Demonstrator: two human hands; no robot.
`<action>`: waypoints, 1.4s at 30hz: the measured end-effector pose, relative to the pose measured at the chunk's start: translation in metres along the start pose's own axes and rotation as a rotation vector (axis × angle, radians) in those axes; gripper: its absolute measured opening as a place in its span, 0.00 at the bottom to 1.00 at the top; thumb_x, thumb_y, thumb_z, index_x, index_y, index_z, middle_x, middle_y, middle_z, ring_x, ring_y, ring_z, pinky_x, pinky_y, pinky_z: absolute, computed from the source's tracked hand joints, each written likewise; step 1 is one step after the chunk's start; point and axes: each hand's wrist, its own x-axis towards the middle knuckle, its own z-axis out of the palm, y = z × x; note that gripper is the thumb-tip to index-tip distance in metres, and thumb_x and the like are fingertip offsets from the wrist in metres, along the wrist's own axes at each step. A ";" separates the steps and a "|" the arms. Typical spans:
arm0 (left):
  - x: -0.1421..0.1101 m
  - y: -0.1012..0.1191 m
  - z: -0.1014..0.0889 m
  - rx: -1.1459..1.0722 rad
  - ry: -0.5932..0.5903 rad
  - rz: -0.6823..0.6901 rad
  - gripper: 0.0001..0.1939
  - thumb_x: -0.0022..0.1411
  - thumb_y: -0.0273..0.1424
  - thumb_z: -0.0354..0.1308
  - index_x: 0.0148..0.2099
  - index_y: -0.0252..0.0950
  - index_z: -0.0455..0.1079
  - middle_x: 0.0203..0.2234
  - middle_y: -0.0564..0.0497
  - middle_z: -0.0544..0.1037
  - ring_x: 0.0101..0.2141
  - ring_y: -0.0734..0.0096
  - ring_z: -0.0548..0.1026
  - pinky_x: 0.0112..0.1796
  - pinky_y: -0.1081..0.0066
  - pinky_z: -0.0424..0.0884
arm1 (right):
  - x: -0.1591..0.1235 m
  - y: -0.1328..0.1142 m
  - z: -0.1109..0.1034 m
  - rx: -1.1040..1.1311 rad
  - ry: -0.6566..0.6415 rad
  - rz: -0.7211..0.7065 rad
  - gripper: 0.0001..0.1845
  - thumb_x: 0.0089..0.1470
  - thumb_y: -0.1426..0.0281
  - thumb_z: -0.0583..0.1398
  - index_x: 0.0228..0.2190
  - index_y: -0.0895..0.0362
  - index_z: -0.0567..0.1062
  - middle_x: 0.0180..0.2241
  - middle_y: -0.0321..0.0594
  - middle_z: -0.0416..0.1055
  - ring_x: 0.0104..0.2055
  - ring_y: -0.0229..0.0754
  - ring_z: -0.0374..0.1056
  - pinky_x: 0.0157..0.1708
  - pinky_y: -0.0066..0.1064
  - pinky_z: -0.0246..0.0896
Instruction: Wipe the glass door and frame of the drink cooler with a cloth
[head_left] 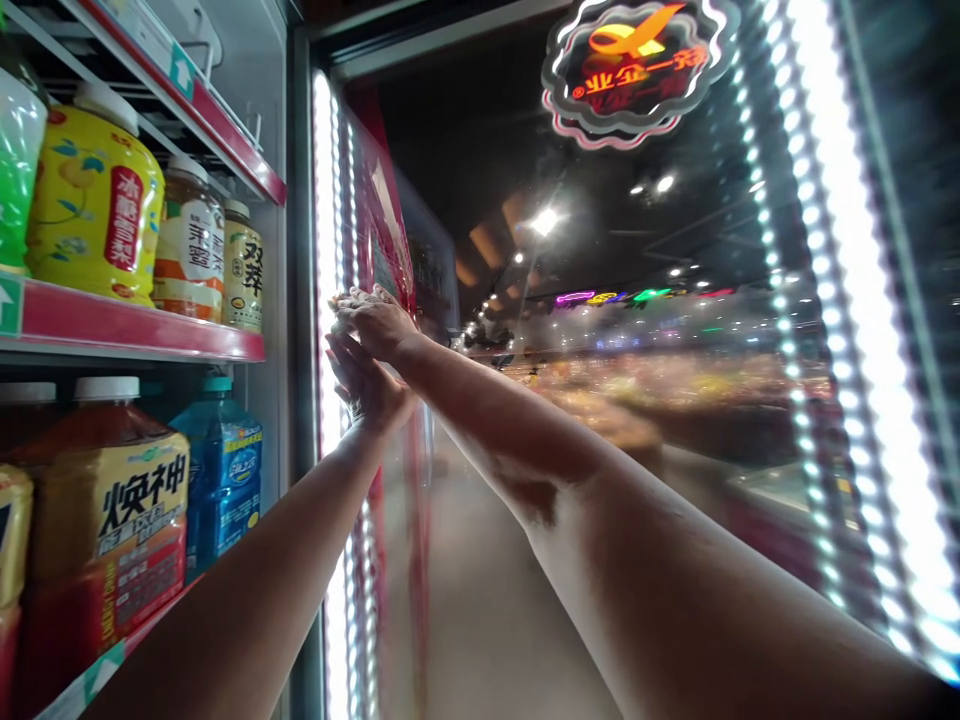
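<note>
Your left hand (373,392), right hand (379,322): at light strip (327,230) | fingers (349,352): blurred, cannot tell grip | please press gently

The left light strip (322,160) was lit, white and very bright. It stood nearly upright along the grey frame (303,220), its middle partly covered.

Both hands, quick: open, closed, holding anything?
Left hand: just below the right, by the bright light strip; open or closed cannot be told.
Right hand: above the left; grip, and anything held, cannot be told.
</note>
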 end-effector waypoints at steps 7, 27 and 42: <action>-0.003 0.002 -0.003 -0.048 0.020 -0.023 0.62 0.61 0.48 0.59 0.77 0.23 0.21 0.75 0.31 0.23 0.73 0.43 0.22 0.69 0.35 0.41 | -0.015 0.010 0.001 -0.034 0.167 0.044 0.26 0.68 0.70 0.52 0.65 0.51 0.69 0.67 0.39 0.66 0.76 0.47 0.50 0.76 0.47 0.29; 0.007 -0.012 0.004 0.006 -0.024 0.049 0.71 0.52 0.66 0.61 0.79 0.30 0.29 0.77 0.38 0.28 0.74 0.47 0.25 0.72 0.44 0.38 | -0.068 0.053 -0.022 -0.113 0.166 0.030 0.29 0.72 0.71 0.48 0.69 0.42 0.63 0.66 0.34 0.70 0.73 0.42 0.57 0.76 0.50 0.41; 0.012 -0.019 0.010 -0.056 -0.014 0.065 0.69 0.50 0.68 0.61 0.79 0.41 0.33 0.77 0.43 0.32 0.75 0.44 0.29 0.71 0.40 0.34 | -0.102 0.080 -0.025 -0.096 0.224 0.069 0.30 0.69 0.75 0.53 0.68 0.43 0.65 0.71 0.32 0.61 0.75 0.46 0.51 0.77 0.51 0.39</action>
